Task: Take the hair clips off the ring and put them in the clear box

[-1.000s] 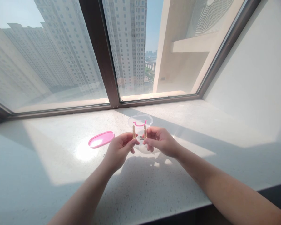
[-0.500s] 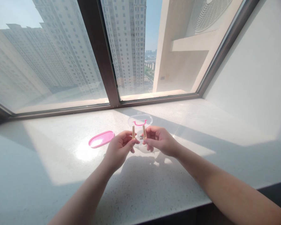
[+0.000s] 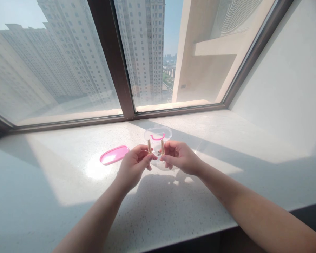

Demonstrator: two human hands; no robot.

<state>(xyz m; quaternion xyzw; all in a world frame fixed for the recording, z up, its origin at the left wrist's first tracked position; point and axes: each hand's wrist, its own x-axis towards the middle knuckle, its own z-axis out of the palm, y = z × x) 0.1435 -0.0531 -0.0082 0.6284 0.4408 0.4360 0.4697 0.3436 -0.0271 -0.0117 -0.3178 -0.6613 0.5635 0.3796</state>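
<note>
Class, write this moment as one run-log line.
left hand: holds slim gold piece | right hand: holds second gold piece | pink tray: on windowsill, left of hands | clear oval piece: beyond hands

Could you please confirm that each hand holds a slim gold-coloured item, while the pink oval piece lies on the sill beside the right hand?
Not quite: the pink oval piece lies on the sill beside the left hand, not the right hand, as the head view shows. Each hand does hold a slim gold-coloured item.

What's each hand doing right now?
Left hand: closed, pinching a slim gold piece upright.
Right hand: closed, pinching a similar gold piece upright.
</note>
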